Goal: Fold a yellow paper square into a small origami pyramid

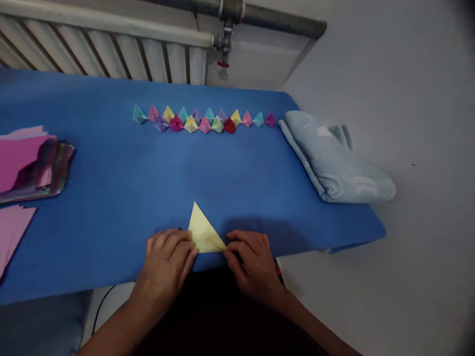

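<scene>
Work surface: a flat, blue, cloth-covered table (237, 173) extends beneath all work items. At its right end lies a folded, pale blue, patterned fabric blanket (334, 153). At its left side lie a stack of multicoloured paper sheets (25, 160) and, nearer the person, loose pink paper sheets (13, 230).

The left hand (163, 262) and right hand (256, 264) are positioned at the near edge, with a pale yellow, triangular piece of folded paper (204, 235) between them, one point directed away from the person.

Step in hand, as judged: aligning or creasing a fold. The next move calls for matched edges and even pressure along the crease.

Left fingers: together, clamped on the lower left corner. Right fingers: thumb and index fingertip pinched together on the lower right corner; remaining fingers curled.

Smallest items: multicoloured, pointed folded-paper pieces (205, 124), set in staggered rows beyond the triangle.
</scene>
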The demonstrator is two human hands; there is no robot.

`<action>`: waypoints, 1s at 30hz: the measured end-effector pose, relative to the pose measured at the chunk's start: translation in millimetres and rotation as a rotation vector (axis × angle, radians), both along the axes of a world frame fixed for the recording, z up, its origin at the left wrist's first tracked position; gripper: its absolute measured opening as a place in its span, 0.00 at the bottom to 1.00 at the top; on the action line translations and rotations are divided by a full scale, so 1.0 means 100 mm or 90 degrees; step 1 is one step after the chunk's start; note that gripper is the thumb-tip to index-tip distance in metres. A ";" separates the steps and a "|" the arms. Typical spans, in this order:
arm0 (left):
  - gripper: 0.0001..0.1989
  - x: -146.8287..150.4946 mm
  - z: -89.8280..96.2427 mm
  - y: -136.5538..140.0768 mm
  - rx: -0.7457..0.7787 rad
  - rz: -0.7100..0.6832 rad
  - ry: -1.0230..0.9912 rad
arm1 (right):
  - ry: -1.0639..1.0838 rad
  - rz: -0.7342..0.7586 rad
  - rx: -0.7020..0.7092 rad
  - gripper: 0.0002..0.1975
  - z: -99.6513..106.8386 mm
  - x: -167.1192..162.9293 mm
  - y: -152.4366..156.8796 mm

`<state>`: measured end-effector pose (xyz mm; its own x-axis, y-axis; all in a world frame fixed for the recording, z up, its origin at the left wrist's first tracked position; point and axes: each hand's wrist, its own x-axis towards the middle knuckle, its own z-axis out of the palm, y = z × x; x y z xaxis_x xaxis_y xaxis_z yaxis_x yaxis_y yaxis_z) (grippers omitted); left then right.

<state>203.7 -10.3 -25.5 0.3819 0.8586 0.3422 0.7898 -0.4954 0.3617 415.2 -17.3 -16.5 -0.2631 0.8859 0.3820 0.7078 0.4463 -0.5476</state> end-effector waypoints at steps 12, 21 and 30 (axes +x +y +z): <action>0.08 0.05 0.02 0.08 0.033 0.018 0.040 | -0.003 0.001 -0.002 0.04 -0.01 0.01 0.04; 0.11 0.06 0.05 0.14 0.046 0.015 0.082 | -0.009 0.001 -0.013 0.05 0.00 0.02 0.04; 0.10 -0.04 0.08 0.12 -0.073 -0.025 0.023 | -0.014 -0.001 -0.025 0.05 0.02 0.01 0.04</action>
<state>199.6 1.2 -17.0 0.4258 0.8757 0.2276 0.7845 -0.4827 0.3893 416.5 -13.5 -14.6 -0.2690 0.9005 0.3417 0.7209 0.4235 -0.5486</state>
